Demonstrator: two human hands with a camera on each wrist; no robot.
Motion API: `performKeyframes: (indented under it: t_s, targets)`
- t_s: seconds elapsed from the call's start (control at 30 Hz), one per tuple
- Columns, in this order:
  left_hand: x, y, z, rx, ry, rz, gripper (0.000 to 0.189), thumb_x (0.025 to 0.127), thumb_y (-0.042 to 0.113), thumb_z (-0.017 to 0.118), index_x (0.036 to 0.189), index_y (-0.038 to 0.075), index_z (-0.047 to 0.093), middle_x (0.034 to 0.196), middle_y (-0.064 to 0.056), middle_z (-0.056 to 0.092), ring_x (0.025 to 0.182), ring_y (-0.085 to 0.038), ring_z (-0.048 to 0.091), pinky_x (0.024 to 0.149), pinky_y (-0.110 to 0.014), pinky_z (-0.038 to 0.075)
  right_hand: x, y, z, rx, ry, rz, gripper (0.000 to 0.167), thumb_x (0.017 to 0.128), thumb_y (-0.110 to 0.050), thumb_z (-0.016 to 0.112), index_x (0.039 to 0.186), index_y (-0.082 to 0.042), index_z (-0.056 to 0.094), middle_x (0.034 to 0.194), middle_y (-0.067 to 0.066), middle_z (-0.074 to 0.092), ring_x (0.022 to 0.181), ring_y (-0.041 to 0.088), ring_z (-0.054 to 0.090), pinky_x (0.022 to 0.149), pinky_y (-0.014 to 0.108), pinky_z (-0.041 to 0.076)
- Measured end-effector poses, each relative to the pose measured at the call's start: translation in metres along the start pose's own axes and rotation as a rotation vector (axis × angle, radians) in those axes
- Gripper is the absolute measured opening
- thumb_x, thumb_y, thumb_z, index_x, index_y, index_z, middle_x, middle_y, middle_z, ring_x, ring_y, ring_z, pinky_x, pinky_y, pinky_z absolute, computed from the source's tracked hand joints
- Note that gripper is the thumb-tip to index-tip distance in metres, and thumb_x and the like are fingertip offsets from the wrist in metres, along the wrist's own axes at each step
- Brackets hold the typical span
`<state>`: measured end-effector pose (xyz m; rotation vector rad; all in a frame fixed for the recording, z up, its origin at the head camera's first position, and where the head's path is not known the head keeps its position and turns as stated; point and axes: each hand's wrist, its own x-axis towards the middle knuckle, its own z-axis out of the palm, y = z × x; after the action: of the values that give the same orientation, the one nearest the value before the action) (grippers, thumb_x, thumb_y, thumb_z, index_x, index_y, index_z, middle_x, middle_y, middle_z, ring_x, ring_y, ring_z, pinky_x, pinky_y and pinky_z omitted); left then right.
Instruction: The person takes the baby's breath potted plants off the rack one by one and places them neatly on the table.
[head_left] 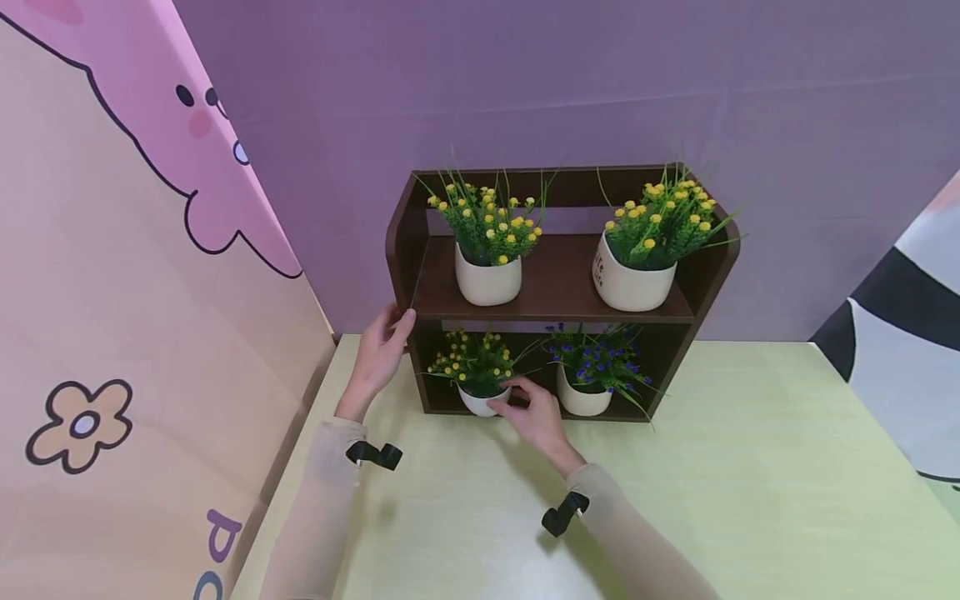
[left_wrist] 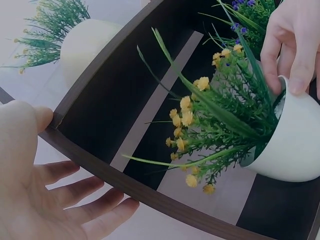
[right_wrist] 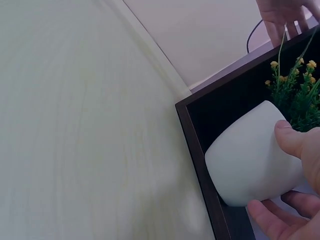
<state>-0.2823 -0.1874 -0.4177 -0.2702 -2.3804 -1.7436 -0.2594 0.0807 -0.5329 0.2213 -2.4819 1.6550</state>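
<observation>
My right hand (head_left: 534, 417) grips a white pot (right_wrist: 252, 160) of yellow flowers on the lower left level of a dark brown two-level shelf (head_left: 555, 318). Its thumb (right_wrist: 286, 131) lies near the rim, the other fingers lower on the pot's side. Seen from the left wrist, yellow blooms and green leaves (left_wrist: 220, 125) spill out of this pot. At the shelf's left side panel is my left hand (head_left: 378, 354), thumb at the front edge and the other fingers extended along the panel's outer face. Beside the right hand stands a white pot of blue-purple flowers (head_left: 585, 400).
Two more white pots with yellow flowers stand on the upper level, one left (head_left: 489, 282) and one right (head_left: 637, 287). The shelf sits on a pale table (head_left: 750, 467) against a purple backdrop (head_left: 570, 75). A cartoon-printed panel (head_left: 150, 317) borders the left.
</observation>
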Motion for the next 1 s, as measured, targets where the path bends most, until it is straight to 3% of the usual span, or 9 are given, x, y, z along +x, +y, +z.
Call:
performKeyframes:
  t_s: [0.43, 0.73, 1.0]
  targets:
    - [-0.002, 0.003, -0.002, 0.016, -0.019, -0.007, 0.064, 0.115, 0.038, 0.046, 0.165, 0.000, 0.032, 0.163, -0.025, 0.046, 0.144, -0.043, 0.054, 0.107, -0.058, 0.056, -0.027, -0.007, -0.004, 0.068, -0.046, -0.017, 0.027, 0.086, -0.009, 0.089, 0.110, -0.005, 0.076, 0.127, 0.018, 0.075, 0.113, 0.035, 0.077, 0.088, 0.031, 0.065]
    - [-0.001, 0.001, -0.002, -0.018, -0.023, 0.012, 0.058, 0.115, 0.035, 0.046, 0.162, 0.002, 0.039, 0.158, -0.026, 0.051, 0.141, -0.046, 0.056, 0.104, -0.060, 0.057, -0.048, -0.011, -0.005, 0.079, -0.088, 0.000, 0.025, 0.087, -0.010, 0.089, 0.108, -0.002, 0.078, 0.145, 0.028, 0.063, 0.124, 0.040, 0.071, 0.092, 0.034, 0.064]
    - [0.000, 0.000, -0.007, -0.009, -0.040, 0.018, 0.055, 0.115, 0.033, 0.047, 0.161, 0.003, 0.041, 0.160, -0.025, 0.049, 0.146, -0.045, 0.052, 0.104, -0.060, 0.057, -0.064, -0.013, 0.001, 0.101, -0.135, -0.005, 0.025, 0.085, -0.010, 0.090, 0.105, 0.000, 0.079, 0.146, 0.032, 0.061, 0.121, 0.042, 0.072, 0.090, 0.032, 0.064]
